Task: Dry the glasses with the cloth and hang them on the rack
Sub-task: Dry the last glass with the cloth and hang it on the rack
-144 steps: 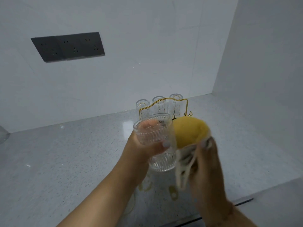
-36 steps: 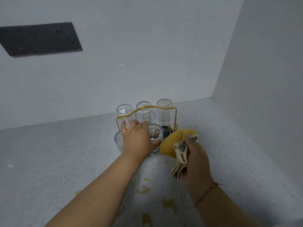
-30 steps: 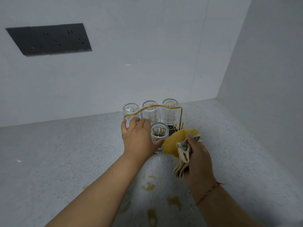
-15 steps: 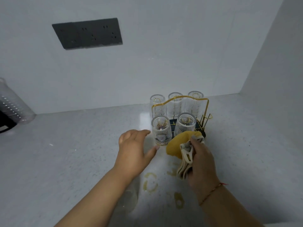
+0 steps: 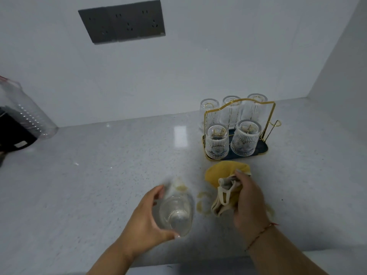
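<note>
White walls meet in a corner at the upper right of the head view, and below them a speckled grey stone counter (image 5: pixel 99 175) runs from the left edge to that corner, its near edge crossing the bottom of the frame under both forearms. Wide bare surface lies left of centre; the right half is more crowded. A dark socket panel (image 5: pixel 123 20) sits on the back wall at upper left, and a clear ribbed plastic container (image 5: pixel 29 114) leans beside a black object at the far left edge. In the lower middle, the left hand (image 5: pixel 147 221) has its grip curled round a clear ribbed glass (image 5: pixel 175 214), thumb near the base and fingers round the far side; the glass is blurred, so whether it touches the counter cannot be told. Just right of it, the right hand (image 5: pixel 248 203) clutches a bunched cloth (image 5: pixel 226 183), yellow with cream loops, fingers closed tightly round the folds; a thin red cord circles that wrist. Yellowish stains (image 5: pixel 202 203) mark the counter between the hands. Beyond the cloth, at right of centre, stands the rack (image 5: pixel 271 120), thin gold wire with an arched handle on a dark oval tray, carrying five upturned ribbed glasses (image 5: pixel 216 141): three behind, two in front.
</note>
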Action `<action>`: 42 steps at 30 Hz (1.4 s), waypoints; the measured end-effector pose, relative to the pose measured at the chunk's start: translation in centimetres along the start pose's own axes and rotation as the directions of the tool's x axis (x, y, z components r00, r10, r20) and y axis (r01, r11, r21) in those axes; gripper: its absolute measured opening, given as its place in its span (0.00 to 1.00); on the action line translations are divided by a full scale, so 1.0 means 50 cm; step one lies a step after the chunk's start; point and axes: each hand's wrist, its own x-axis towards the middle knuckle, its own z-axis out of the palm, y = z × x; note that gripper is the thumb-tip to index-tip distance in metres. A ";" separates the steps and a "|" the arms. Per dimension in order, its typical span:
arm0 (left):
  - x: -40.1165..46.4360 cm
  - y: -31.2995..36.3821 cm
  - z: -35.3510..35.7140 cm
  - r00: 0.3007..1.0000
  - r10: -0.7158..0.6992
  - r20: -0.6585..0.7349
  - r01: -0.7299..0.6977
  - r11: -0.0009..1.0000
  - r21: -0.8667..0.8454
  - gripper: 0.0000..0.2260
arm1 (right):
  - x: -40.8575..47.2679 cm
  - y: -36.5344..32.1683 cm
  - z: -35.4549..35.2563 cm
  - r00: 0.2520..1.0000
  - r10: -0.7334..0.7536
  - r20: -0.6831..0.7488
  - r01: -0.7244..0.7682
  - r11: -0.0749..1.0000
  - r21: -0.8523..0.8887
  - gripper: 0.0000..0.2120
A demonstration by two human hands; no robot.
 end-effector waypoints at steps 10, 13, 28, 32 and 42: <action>0.004 -0.028 0.103 0.979 -0.067 -0.192 0.025 0.976 -0.217 0.38 | -0.026 0.039 -0.019 0.993 0.099 -0.067 -0.094 0.993 0.067 0.13; 0.015 -0.010 0.095 0.965 -0.106 -0.240 0.023 0.945 -0.327 0.39 | -0.034 0.046 -0.023 0.994 0.090 -0.065 -0.086 0.994 0.066 0.13; 0.080 0.190 0.036 0.968 -0.100 -0.232 -0.135 0.569 -0.811 0.42 | -0.073 0.011 0.030 0.963 -0.057 0.263 -0.025 0.954 0.299 0.24; 0.099 0.221 0.019 0.976 -0.047 -0.215 -0.158 0.528 -0.835 0.47 | -0.063 0.023 0.032 0.942 -0.023 0.336 -0.069 0.963 0.260 0.19; 0.125 0.253 0.001 0.980 0.028 -0.198 -0.195 0.350 -0.916 0.06 | -0.083 -0.066 -0.002 0.726 -0.660 0.195 0.686 0.714 -0.138 0.19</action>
